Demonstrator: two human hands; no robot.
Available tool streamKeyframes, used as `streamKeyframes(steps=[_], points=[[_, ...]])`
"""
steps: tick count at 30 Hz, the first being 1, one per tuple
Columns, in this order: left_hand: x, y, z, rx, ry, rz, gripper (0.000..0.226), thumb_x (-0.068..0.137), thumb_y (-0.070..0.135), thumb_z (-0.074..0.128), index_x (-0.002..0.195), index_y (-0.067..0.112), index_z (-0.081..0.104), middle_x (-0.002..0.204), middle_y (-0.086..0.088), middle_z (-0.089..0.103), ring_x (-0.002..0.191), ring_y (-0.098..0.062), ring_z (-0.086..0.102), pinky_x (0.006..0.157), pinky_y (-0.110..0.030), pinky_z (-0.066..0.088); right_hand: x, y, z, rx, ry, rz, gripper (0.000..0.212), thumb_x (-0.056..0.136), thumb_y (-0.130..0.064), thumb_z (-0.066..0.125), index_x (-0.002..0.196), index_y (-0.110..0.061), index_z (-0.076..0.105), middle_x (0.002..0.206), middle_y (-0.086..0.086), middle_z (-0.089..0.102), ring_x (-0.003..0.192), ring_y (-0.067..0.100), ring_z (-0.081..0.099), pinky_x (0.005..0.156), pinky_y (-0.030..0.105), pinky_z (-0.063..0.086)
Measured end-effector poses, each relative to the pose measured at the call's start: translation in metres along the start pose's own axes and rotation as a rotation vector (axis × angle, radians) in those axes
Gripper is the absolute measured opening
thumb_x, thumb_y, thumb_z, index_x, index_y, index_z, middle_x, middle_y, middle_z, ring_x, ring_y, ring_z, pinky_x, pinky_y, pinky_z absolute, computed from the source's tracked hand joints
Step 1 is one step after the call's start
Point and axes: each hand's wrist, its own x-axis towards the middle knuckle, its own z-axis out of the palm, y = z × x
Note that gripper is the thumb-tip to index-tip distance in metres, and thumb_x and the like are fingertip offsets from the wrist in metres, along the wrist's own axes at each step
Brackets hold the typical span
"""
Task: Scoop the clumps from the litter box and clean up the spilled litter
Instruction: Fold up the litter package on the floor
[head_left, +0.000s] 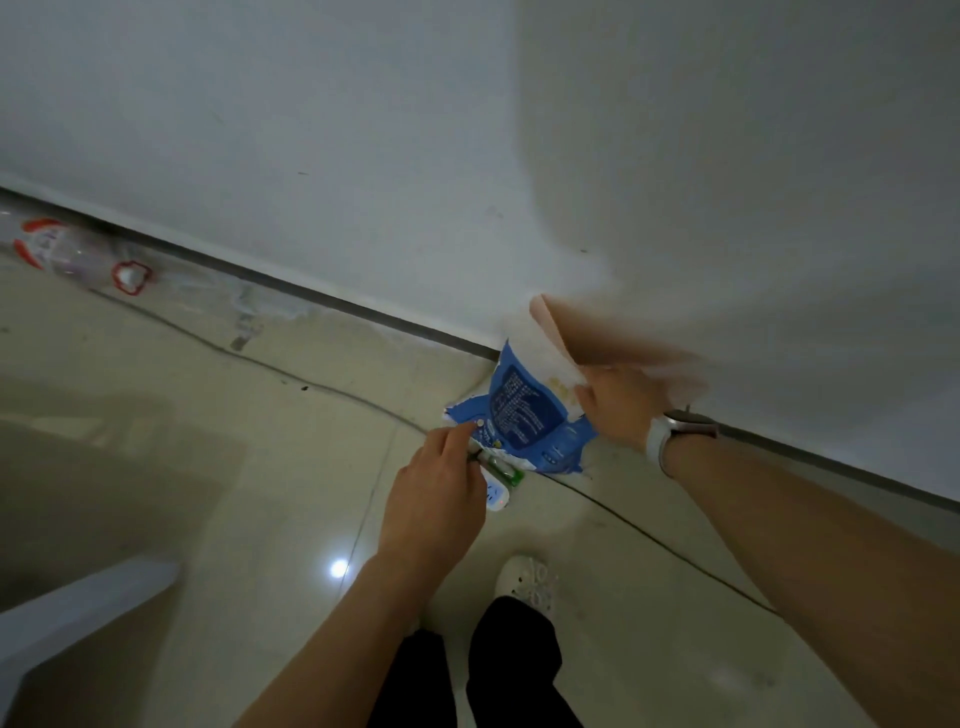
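A blue and white litter bag (524, 410) stands on the tiled floor against the white wall. My right hand (621, 402) grips its upper right edge, where a pale pinkish sheet or bag (613, 338) also rises, blurred. My left hand (441, 488) pinches the bag's lower left corner. Under that hand lies a small green and white object (501, 475), partly hidden. No litter box or scoop shows in this view.
A clear plastic bottle with a red label (78, 254) lies by the baseboard at far left. A thin dark cable (332, 387) runs across the floor. A white edge (78, 608) juts in at lower left. My shoe (524, 577) stands below the bag.
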Motion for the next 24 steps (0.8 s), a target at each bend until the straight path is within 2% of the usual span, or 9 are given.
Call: streamKeyframes(steps=[3,5,9,11,13,16,18,21,24], points=[[-0.007,0.005,-0.001,-0.047,-0.019,-0.025,0.039,0.097,0.015,0.039,0.137,0.016,0.039,0.135,-0.003,0.045,0.115,-0.018,0.049,0.089,-0.024,0.038,-0.029,-0.005,0.008,0.257,-0.055,0.029,0.023,0.097,-0.022,0.039,0.088,-0.006,0.053,0.073,0.014,0.058,0.070,0.031,0.057,0.061,0.033,0.041],[-0.015,0.009,-0.002,-0.116,-0.029,-0.057,0.036,0.096,0.013,0.041,0.132,0.014,0.046,0.130,-0.004,0.050,0.113,-0.018,0.051,0.086,-0.021,0.037,-0.050,-0.010,0.011,0.343,-0.108,0.040,0.025,0.097,-0.022,0.039,0.082,-0.007,0.051,0.071,0.015,0.056,0.071,0.031,0.057,0.062,0.034,0.040],[-0.028,0.017,-0.003,-0.229,-0.026,-0.122,0.031,0.095,0.013,0.043,0.125,0.013,0.052,0.121,-0.002,0.056,0.106,-0.016,0.054,0.077,-0.017,0.035,-0.084,-0.028,0.020,0.356,-0.205,-0.086,0.023,0.097,-0.022,0.040,0.090,-0.004,0.054,0.091,0.015,0.060,0.087,0.031,0.058,0.066,0.032,0.038],[-0.025,0.025,-0.003,-0.299,-0.035,-0.176,0.027,0.096,0.019,0.046,0.121,0.013,0.053,0.106,0.002,0.056,0.099,-0.015,0.054,0.069,-0.019,0.038,-0.092,-0.037,0.026,0.347,-0.192,-0.182,0.027,0.095,-0.018,0.043,0.113,-0.002,0.055,0.115,0.014,0.057,0.108,0.030,0.052,0.087,0.035,0.042],[-0.014,0.035,-0.002,-0.373,-0.051,-0.270,0.022,0.095,0.027,0.049,0.112,0.014,0.050,0.091,0.007,0.051,0.090,-0.013,0.051,0.063,-0.022,0.038,-0.095,-0.038,0.029,0.354,-0.150,-0.178,0.035,0.094,-0.016,0.044,0.126,-0.003,0.048,0.130,0.012,0.047,0.120,0.026,0.041,0.100,0.029,0.034],[0.015,0.045,0.011,-0.439,-0.103,-0.384,0.046,0.091,0.040,0.053,0.123,0.008,0.046,0.106,-0.003,0.058,0.092,-0.016,0.055,0.074,-0.025,0.041,-0.096,-0.033,0.036,0.399,-0.069,-0.159,0.032,0.094,-0.014,0.045,0.124,-0.002,0.051,0.130,0.010,0.044,0.120,0.023,0.037,0.098,0.020,0.031],[0.035,0.049,0.025,-0.362,-0.138,-0.361,0.054,0.088,0.047,0.056,0.127,0.011,0.046,0.115,-0.007,0.058,0.099,-0.020,0.058,0.075,-0.024,0.041,-0.098,-0.030,0.040,0.424,-0.056,-0.187,0.033,0.094,-0.012,0.045,0.125,-0.001,0.049,0.129,0.012,0.044,0.119,0.025,0.039,0.092,0.017,0.030],[0.056,0.056,0.043,-0.095,-0.191,-0.261,0.033,0.089,0.047,0.052,0.103,0.016,0.053,0.091,-0.001,0.056,0.076,-0.015,0.054,0.061,-0.022,0.038,-0.104,-0.024,0.047,0.425,-0.055,-0.228,0.040,0.093,-0.013,0.039,0.131,-0.002,0.044,0.128,0.016,0.044,0.116,0.029,0.042,0.085,0.020,0.031],[0.064,0.053,0.052,-0.023,-0.152,-0.277,0.023,0.093,0.026,0.045,0.078,0.012,0.056,0.071,-0.003,0.054,0.059,-0.013,0.050,0.055,-0.024,0.040,-0.110,-0.010,0.047,0.460,-0.081,-0.207,0.045,0.091,-0.009,0.038,0.136,-0.007,0.042,0.125,0.015,0.048,0.111,0.029,0.049,0.088,0.031,0.044]])
